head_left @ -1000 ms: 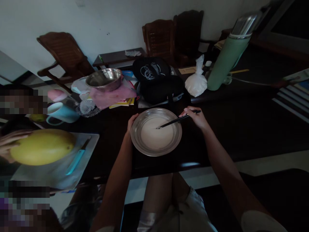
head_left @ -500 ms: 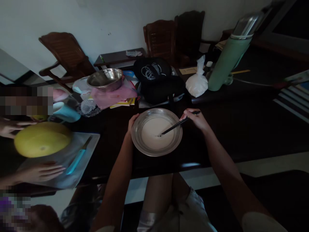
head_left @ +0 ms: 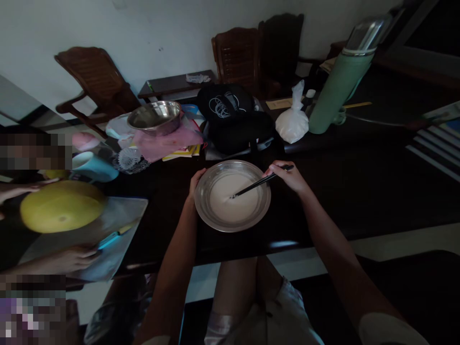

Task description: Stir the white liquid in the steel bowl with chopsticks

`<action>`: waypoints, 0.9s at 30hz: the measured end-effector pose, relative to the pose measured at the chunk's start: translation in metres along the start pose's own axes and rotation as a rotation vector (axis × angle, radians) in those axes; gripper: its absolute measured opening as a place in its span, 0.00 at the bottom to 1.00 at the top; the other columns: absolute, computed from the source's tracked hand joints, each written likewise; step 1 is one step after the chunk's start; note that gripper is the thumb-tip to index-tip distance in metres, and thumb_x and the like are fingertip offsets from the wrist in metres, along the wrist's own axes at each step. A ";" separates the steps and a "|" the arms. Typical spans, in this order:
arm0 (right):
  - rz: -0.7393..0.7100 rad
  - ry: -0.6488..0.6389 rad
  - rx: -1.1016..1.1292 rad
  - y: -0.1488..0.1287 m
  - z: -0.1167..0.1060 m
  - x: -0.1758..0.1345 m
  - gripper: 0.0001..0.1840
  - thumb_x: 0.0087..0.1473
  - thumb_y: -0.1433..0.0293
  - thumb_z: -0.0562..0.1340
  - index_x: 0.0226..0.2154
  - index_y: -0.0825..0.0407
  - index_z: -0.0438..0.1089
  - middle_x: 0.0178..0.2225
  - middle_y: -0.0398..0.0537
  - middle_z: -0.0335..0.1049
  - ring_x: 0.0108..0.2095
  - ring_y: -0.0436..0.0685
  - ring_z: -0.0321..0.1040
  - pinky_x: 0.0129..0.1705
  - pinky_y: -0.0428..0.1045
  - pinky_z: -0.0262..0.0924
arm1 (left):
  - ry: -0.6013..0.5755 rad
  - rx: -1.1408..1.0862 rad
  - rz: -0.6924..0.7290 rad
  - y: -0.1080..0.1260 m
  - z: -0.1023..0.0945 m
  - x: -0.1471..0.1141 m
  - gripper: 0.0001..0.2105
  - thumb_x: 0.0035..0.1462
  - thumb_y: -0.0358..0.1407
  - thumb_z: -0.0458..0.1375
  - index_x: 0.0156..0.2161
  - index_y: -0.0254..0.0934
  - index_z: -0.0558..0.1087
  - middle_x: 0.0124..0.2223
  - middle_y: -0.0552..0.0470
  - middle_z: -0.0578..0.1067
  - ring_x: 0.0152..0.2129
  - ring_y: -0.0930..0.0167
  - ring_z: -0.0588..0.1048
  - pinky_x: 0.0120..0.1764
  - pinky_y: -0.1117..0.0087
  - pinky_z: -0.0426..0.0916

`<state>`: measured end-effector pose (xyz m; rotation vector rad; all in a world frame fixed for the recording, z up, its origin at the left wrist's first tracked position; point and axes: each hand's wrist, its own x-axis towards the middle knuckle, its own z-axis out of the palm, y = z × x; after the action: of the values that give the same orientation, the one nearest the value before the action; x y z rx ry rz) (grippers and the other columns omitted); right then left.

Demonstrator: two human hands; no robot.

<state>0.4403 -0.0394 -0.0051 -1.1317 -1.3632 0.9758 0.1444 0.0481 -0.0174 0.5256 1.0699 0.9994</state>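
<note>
- On the dark table [head_left: 359, 191] sits the metal bowl [head_left: 233, 227]
- Inside it lies pale liquid [head_left: 237, 208]
- Your left hand [head_left: 195, 184] grasps the bowl's left side
- Your right hand [head_left: 286, 176] clasps black chopsticks [head_left: 256, 184], tips in the liquid

Right of the right hand [head_left: 285, 175], a wide lane of bench [head_left: 359, 187] runs to the stacked books [head_left: 436, 151]. Beyond the steel bowl [head_left: 233, 227], a black bag [head_left: 242, 135], tied bag of white powder [head_left: 292, 127] and green thermos [head_left: 330, 98] bar the way. Leftward, a narrow strip separates the left forearm [head_left: 179, 244] from the cutting board [head_left: 131, 209], where a co-worker's hand [head_left: 74, 259], knife [head_left: 109, 240] and yellow melon [head_left: 63, 206] obstruct.
</note>
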 end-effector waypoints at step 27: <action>0.009 0.030 0.035 -0.001 -0.001 0.000 0.21 0.52 0.50 0.64 0.20 0.48 0.74 0.23 0.45 0.78 0.29 0.56 0.76 0.38 0.52 0.68 | 0.002 -0.012 0.003 -0.001 -0.002 0.003 0.09 0.54 0.34 0.57 0.25 0.39 0.76 0.20 0.56 0.75 0.26 0.68 0.78 0.31 0.71 0.71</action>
<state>0.4410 -0.0400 -0.0044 -1.1232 -1.3132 0.9820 0.1436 0.0500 -0.0203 0.5168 1.0647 1.0081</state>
